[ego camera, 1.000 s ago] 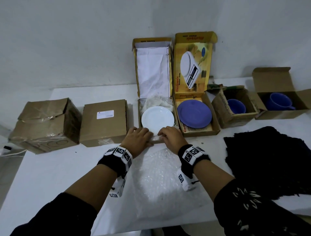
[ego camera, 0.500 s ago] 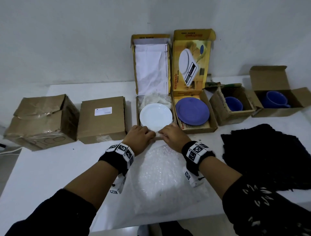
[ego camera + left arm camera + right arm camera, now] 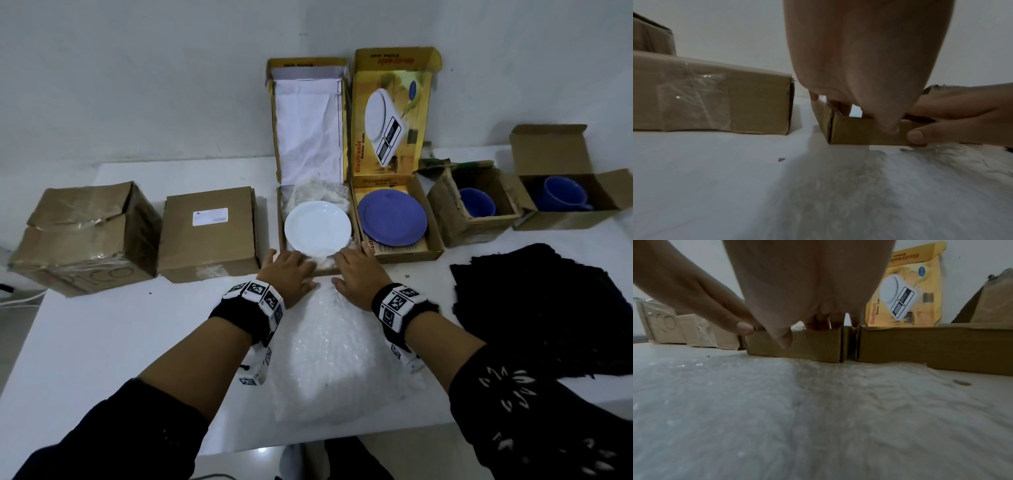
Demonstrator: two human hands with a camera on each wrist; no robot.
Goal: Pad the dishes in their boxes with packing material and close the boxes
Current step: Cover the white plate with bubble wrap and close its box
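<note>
A white plate [image 3: 318, 228] lies on crumpled bubble wrap [image 3: 317, 191] in an open cardboard box [image 3: 280, 219] whose lid stands upright. My left hand [image 3: 289, 270] and right hand [image 3: 359, 270] sit side by side at the box's front wall [image 3: 857, 133]. Each hand's fingers reach over the rim into the box and each thumb presses the outside of the wall. In the left wrist view my left hand [image 3: 859, 65] fills the top and the right hand [image 3: 962, 113] comes in from the right. A flat bubble wrap sheet [image 3: 329, 353] lies on the table under my wrists.
A blue plate [image 3: 392, 217] lies in an open yellow kitchen-scale box [image 3: 433, 222] right beside. Two open boxes hold blue cups [image 3: 476, 202] [image 3: 561, 193] further right. Two closed cardboard boxes [image 3: 209, 233] [image 3: 85, 236] stand at the left. Black cloth [image 3: 548, 308] covers the right side.
Both hands stay at the front wall of the white plate's box and have shifted only slightly. The plate and the other boxes have not moved.
</note>
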